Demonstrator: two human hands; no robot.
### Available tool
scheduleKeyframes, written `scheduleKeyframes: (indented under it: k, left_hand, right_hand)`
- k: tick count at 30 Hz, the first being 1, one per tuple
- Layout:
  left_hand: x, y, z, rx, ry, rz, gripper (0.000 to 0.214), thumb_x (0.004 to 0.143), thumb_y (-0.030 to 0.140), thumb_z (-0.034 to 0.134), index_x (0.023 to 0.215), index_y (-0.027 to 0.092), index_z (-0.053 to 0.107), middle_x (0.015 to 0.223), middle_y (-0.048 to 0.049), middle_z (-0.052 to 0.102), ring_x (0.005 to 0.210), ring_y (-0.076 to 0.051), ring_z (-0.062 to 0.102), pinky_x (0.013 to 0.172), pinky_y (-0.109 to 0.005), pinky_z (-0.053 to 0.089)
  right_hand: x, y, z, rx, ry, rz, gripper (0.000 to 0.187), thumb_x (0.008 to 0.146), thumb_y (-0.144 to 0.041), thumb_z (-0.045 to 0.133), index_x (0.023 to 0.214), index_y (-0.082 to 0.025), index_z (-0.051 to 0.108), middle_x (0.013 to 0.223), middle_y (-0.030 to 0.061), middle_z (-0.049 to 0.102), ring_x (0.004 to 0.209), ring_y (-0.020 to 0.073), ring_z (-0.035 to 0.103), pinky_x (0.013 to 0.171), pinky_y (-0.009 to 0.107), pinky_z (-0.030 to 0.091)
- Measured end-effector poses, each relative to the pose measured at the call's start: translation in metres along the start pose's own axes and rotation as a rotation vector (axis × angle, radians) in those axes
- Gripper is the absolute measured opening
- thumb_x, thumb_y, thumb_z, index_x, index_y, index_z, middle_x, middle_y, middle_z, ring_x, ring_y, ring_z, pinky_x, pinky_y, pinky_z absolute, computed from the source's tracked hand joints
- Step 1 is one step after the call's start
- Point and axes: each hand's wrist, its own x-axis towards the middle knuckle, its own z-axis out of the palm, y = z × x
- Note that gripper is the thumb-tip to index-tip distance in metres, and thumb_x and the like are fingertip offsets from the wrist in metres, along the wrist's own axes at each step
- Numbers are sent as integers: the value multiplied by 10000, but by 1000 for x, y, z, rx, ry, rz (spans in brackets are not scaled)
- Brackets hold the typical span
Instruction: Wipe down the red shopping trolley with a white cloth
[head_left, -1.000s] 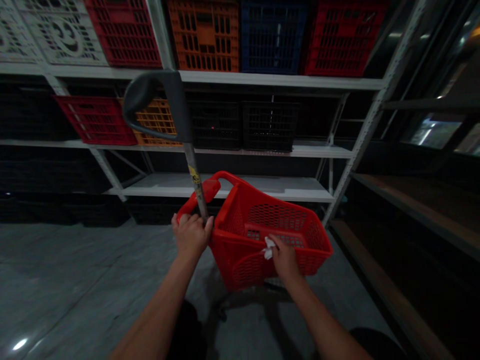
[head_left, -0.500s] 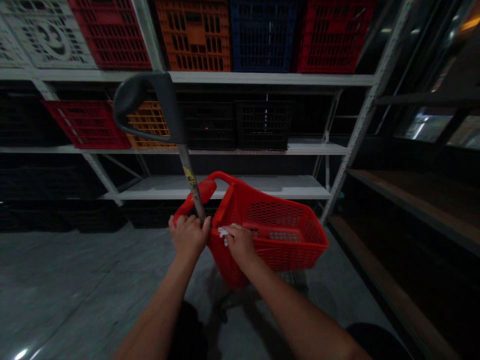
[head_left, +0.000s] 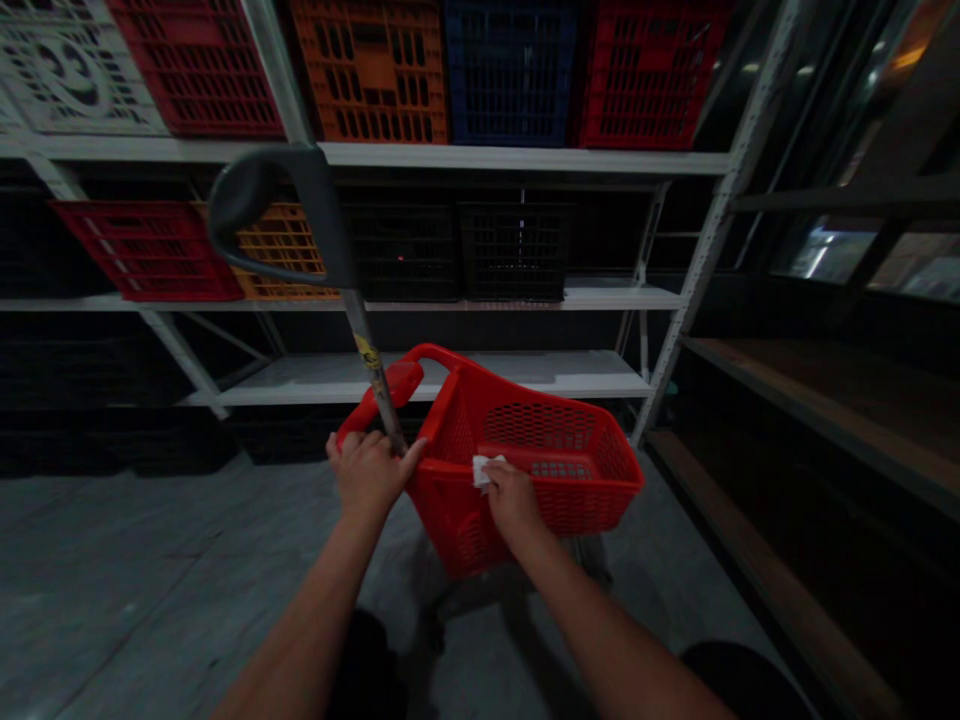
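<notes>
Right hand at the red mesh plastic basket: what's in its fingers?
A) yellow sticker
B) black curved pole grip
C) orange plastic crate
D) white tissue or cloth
D: the right hand has a small white tissue or cloth showing at its fingertips, over the near side of the red mesh plastic basket.

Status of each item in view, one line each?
Left hand: closed around pole
Right hand: holding wipe against basket
Wipe: white, bunched under right hand
Basket: red mesh, upright
Pole: tilted, black grip on top
Crates: shelved in rows
</notes>
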Motion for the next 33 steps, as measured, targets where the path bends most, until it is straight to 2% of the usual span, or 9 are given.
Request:
scheduleKeyframes:
  k: [3,6,13,16,19,23,26,29,33]
  left_hand:
    - [1,2,-1,4,-2,9,441,742,522,393,640,171,639,708,-95,618,842,-262,448,932,-484,147]
    - [3,-1,1,35,0,19,438,745,521,387,638,175,634,706,-84,621,828,-256,449,930,-483,159]
    - [9,-10,10,67,8,41,460,735,557,403,618,175,632,712,-75,630,822,-255,463,928,-476,177]
    - [10,-11,12,57,11,50,445,738,550,412,623,181,634,704,-63,628,811,-246,471,933,-474,173]
    - [10,-11,13,60,22,39,438,737,542,417,625,181,637,713,-65,633,817,-248,479,932,-474,177]
    - [12,-13,14,77,21,40,439,731,547,419,629,181,639,719,-71,639,833,-259,484,924,-476,193]
    - [13,-18,14,76,18,55,426,731,536,424,644,180,642,722,-74,640,832,-259,487,926,-477,196]
    - [14,-26,16,78,13,66,425,733,532,424,637,175,634,719,-80,639,837,-262,487,923,-471,206]
    - [15,-36,22,60,8,69,419,740,527,419,627,181,628,743,-80,643,870,-270,488,933,-464,201]
  right_hand:
    - [16,-28,21,20,-37,-90,379,670,-4,457,950,-164,656,1036,71,635,965,162,573,912,312,421]
    - [15,-24,21,-2,-55,-108,378,668,-1,449,932,-168,661,1027,65,640,954,160,578,912,310,420]
    - [-26,76,-54,-240,26,90,383,636,16,448,902,-144,672,996,90,651,933,183,598,893,332,430]
    - [-32,96,-77,-331,57,208,345,652,7,466,895,-121,675,965,115,658,910,197,607,884,328,433]
    - [-25,81,-67,-335,62,202,308,689,-25,481,895,-140,679,960,97,662,906,197,600,871,321,436]
    - [-9,40,-23,-249,46,17,307,729,-66,492,943,-201,666,963,38,665,914,181,575,875,321,425]
    - [-7,28,-3,-204,36,-80,329,731,-67,493,985,-205,649,1009,31,650,934,173,559,882,317,420]
    - [-20,45,-11,-211,27,-112,372,712,-40,473,1007,-193,640,1043,43,636,964,171,553,898,321,416]
    - [-48,90,-55,-301,83,-31,375,688,-27,449,969,-165,656,1016,78,644,973,192,565,881,353,435]
